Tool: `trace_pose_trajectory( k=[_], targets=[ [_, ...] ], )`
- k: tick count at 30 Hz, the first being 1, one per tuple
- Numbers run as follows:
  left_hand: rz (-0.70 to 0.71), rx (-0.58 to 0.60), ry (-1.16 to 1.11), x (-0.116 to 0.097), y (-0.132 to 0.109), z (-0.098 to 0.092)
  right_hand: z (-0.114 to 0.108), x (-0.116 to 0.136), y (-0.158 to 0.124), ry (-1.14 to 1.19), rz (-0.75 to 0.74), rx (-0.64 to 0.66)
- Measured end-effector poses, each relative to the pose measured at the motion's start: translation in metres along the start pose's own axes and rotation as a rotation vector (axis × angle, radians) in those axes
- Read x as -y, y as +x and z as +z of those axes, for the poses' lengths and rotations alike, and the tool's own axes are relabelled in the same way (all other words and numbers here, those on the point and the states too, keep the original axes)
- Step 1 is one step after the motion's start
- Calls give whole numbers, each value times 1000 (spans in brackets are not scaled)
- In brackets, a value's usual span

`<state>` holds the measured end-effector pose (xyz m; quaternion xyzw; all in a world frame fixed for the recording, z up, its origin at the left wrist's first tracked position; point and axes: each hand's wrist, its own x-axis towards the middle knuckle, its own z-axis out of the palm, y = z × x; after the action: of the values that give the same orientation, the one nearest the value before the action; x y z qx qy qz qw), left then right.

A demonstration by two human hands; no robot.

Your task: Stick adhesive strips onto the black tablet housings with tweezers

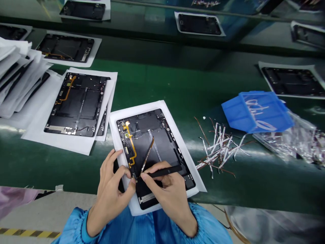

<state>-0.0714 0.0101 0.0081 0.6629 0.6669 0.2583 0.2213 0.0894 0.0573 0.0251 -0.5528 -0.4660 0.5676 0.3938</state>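
Well left of the open tablet shell (165,147), a stack of white sheets (17,81) with dark edges between sits on the green bench (162,81); just left of it, a second shell (73,105) lies on paper. The left hand (111,189) is at its lower left edge, thumb and forefinger at a small connector (134,176); whether they grip it, I cannot tell. The open tablet shell rests on a white sheet (141,110), an orange ribbon (132,145) along its left side, a thin strip (148,151) slanting above it. Over its lower half, the right hand (170,188) pinches black tweezers (165,171). Right of it lie loose strips (220,149); beyond those, a blue bin (261,113) and clear bags (302,137).
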Motion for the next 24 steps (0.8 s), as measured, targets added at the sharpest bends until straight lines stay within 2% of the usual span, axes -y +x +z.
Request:
trace_pose_trajectory(
  k=[15,24],
  targets=[
    [1,12,16,0,-1,-1,-4,-1,3,31,32,77],
    [-11,22,42,-1,-1,0,-3,0,4,2,54,71]
  ],
)
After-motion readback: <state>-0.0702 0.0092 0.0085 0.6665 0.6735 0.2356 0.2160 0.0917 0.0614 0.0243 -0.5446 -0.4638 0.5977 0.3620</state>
